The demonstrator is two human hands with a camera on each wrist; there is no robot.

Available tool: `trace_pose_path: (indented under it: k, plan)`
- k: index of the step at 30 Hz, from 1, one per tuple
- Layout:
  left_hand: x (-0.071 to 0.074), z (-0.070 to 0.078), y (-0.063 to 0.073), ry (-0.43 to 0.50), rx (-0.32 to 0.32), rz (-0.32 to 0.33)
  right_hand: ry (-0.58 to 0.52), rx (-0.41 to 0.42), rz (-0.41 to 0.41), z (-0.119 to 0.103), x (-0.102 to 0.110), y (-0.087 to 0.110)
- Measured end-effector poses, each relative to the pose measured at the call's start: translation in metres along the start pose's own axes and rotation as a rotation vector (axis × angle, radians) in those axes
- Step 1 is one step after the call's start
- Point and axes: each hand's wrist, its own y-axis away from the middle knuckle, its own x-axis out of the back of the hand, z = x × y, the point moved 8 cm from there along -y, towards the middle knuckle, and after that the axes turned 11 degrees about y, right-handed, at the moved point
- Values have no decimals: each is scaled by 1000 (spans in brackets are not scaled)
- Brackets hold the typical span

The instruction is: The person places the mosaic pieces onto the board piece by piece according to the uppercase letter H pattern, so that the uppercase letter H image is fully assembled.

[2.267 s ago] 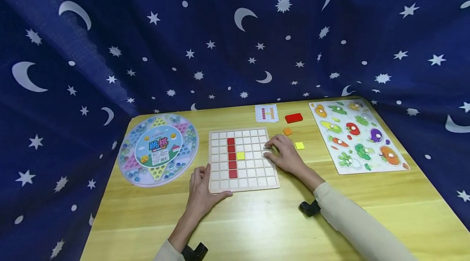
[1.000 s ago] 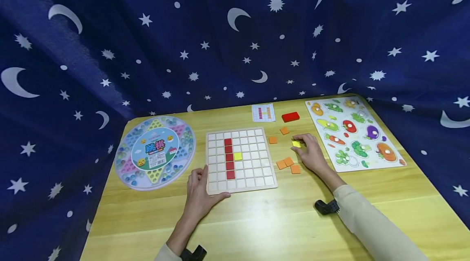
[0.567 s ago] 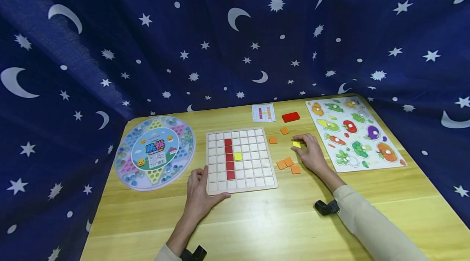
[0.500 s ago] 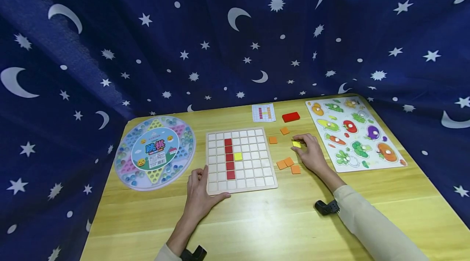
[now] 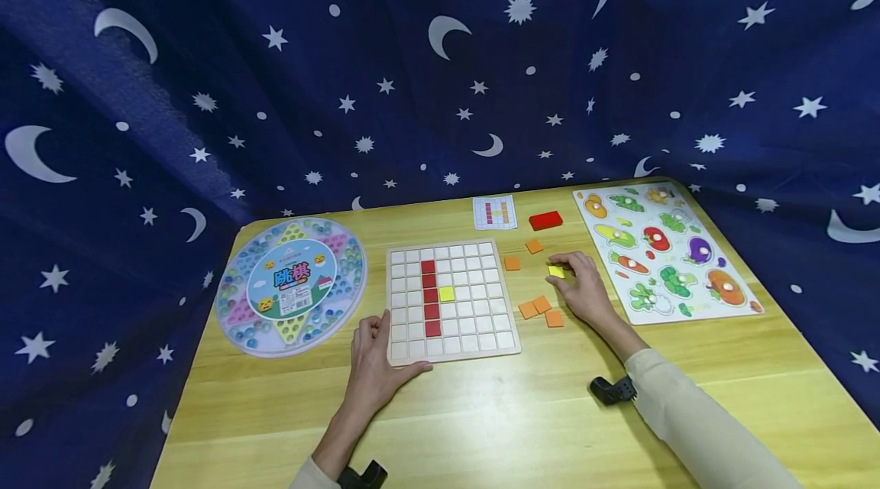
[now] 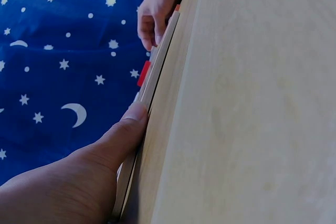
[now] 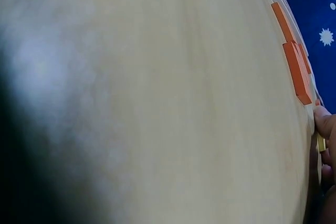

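In the head view a wooden grid board (image 5: 481, 326) lies flat, with a column of red square tiles (image 5: 430, 296) and one yellow tile (image 5: 447, 293) beside that column. My left hand (image 5: 372, 357) grips the board's near left corner, its thumb along the near edge and its fingers at the left edge. To the right of the board, my right hand (image 5: 583, 288) pinches a loose yellow tile (image 5: 555, 271) between thumb and fingers. Several orange tiles (image 5: 554, 318) lie between that hand and the board. The right wrist view shows the pinched tile's edge (image 7: 321, 143).
A picture card (image 5: 494, 212) with a coloured grid pattern lies behind the board. Near it is a red block (image 5: 546, 221). On the right sits a vegetable puzzle board (image 5: 632, 298); on the left, a round marble game board (image 5: 292, 286). A star-patterned curtain (image 5: 440, 92) hangs behind the table.
Since the earliest frame, my right hand has moved right from the board's right edge to the loose yellow tile, uncovering several orange tiles. Over the last second both hands have stayed still.
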Motion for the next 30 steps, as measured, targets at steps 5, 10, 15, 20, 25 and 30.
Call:
trace_pose_path:
  k: [5, 10, 15, 20, 25, 30]
  plan:
    - [0, -1, 0, 8, 12, -3, 2, 5, 3, 0, 0, 1]
    - [0, -2, 1, 7, 22, -9, 0, 8, 7, 0, 0, 1]
    - [0, -3, 1, 0, 23, -9, 2, 5, 1, 0, -1, 1]
    - [-1, -3, 1, -4, 5, 5, -1, -1, -1, 0, -1, 1]
    - [-1, -2, 0, 0, 5, 10, 1, -2, 1, 1, -1, 1]
    - [-1, -3, -1, 4, 23, 3, 5, 1, 9, -1, 0, 0]
